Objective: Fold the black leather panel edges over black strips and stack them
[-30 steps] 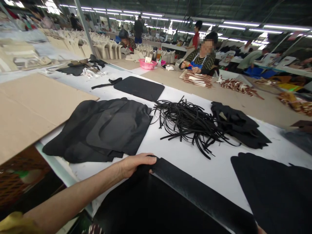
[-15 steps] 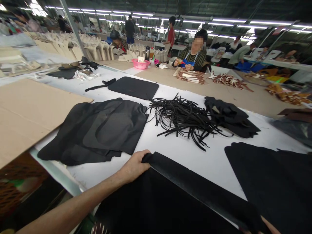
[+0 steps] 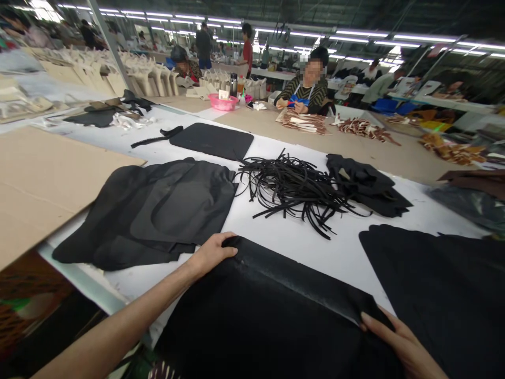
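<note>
A large black fabric sheet (image 3: 268,316) lies across the near edge of the white table (image 3: 323,252), its far edge folded over into a band. My left hand (image 3: 211,253) grips the left end of that folded edge, fingers curled over it. At the lower right, my right hand (image 3: 398,342) pinches the right end of the same fold. Both arms reach in from below.
A pile of black cut pieces (image 3: 158,210) lies to the left, a tangle of black strips (image 3: 295,189) in the middle, more black fabric (image 3: 363,184) behind and a black stack (image 3: 442,284) at right. Brown cardboard (image 3: 47,179) covers the left. A seated person (image 3: 305,92) works across the table.
The folded edge of the black sheet has moved farther onto the table under my left hand. My right hand has come into view, gripping the fold's right end.
</note>
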Available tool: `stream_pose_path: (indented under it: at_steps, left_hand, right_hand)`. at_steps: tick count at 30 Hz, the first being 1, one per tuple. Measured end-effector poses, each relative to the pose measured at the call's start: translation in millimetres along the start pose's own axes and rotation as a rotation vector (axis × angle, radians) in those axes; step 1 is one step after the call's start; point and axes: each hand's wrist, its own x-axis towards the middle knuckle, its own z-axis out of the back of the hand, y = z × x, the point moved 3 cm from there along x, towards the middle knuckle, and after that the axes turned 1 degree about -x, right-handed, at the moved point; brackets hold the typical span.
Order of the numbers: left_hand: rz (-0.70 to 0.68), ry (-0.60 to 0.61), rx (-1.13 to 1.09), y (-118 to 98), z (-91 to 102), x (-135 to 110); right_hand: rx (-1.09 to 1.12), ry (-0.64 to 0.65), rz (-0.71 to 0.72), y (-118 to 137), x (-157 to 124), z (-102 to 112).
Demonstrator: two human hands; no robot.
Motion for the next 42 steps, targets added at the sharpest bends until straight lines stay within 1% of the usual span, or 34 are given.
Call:
stream_pose_path:
  at_steps: [3,5,7,9,11,13,14,16,18,20,23,25,27,29,31,32,33,34,35,36,37,39,40,42]
  left_hand:
    - [-0.116,-0.160,0.285,-2.9,2.6,0.1]
    - [-0.192,-0.251,0.449,-8.5,3.5,-4.5]
    - [-0.249,-0.300,0.557,-13.4,3.0,-12.7]
    - [-0.291,-0.279,0.673,-14.3,-1.0,-23.2]
    - [-0.327,-0.195,0.867,-9.4,-9.4,-33.9]
    - [-0.348,-0.116,1.094,0.2,-19.1,-42.5]
    - [-0.351,-0.099,1.184,5.3,-22.9,-45.4]
    - [-0.346,-0.114,1.275,13.6,-27.1,-48.4]
    - [-0.353,-0.157,1.312,18.6,-27.6,-48.4]
    - [-0.387,-0.199,1.322,21.8,-26.0,-46.7]
    - [-0.456,-0.217,1.316,28.4,-22.9,-43.3]
    - [-0.500,-0.220,1.303,33.8,-21.1,-42.0]
    - [-0.535,-0.229,1.296,38.6,-19.8,-41.7]
    - [-0.564,-0.243,1.299,42.6,-19.1,-41.6]
    - [-0.584,-0.245,1.312,46.1,-19.5,-41.0]
    - [-0.591,-0.246,1.319,47.6,-20.0,-40.5]
    - [-0.593,-0.247,1.326,48.8,-20.6,-40.0]
    - [-0.592,-0.243,1.335,49.9,-21.2,-39.5]
    - [-0.589,-0.242,1.341,50.7,-21.6,-39.2]
    - [-0.588,-0.239,1.347,51.1,-21.8,-39.1]
    - [-0.588,-0.232,1.353,51.4,-21.9,-39.2]
    - [-0.580,-0.224,1.369,52.1,-20.8,-40.1]
    - [-0.578,-0.233,1.375,52.6,-19.7,-40.9]
    - [-0.576,-0.256,1.374,55.7,-16.4,-42.4]
  right_hand:
    - [-0.054,0.034,0.043,-3.5,7.4,-4.7]
    - [-0.090,0.007,0.050,-6.7,9.9,-3.4]
    - [-0.131,-0.026,0.059,-10.1,12.3,0.1]
    - [-0.163,-0.024,0.069,-13.6,15.9,4.6]
    - [-0.198,0.006,0.068,-16.5,20.4,9.6]
    - [-0.244,0.019,0.064,-17.0,24.7,15.3]
    - [-0.276,0.003,0.074,-15.6,26.1,18.5]
    - [-0.369,-0.064,0.108,-9.8,26.2,24.5]
    - [-0.482,-0.105,0.153,-2.6,22.7,26.8]
    - [-0.562,-0.095,0.207,2.9,18.1,24.6]
    - [-0.629,-0.130,0.303,6.0,15.6,23.1]
    - [-0.681,-0.164,0.340,5.0,17.8,28.9]
    - [-0.748,-0.219,0.368,4.8,20.3,42.7]
    - [-0.819,-0.331,0.389,6.9,19.4,62.1]
    - [-0.880,-0.488,0.407,10.5,12.9,78.8]
    - [-0.940,-0.581,0.438,12.4,7.5,83.0]
    - [-1.033,-0.673,0.489,13.7,1.3,82.8]
    - [-1.146,-0.746,0.555,13.5,-4.6,78.1]
    - [-1.260,-0.785,0.629,11.1,-9.2,69.5]
    - [-1.358,-0.785,0.703,5.9,-11.9,58.2]
    - [-1.422,-0.747,0.763,-1.7,-12.4,46.1]
    - [-1.448,-0.645,0.831,-21.6,-8.0,26.1]
    - [-1.449,-0.618,0.848,-32.1,-4.3,20.3]
    - [-1.440,-0.638,0.848,-50.6,4.0,20.3]
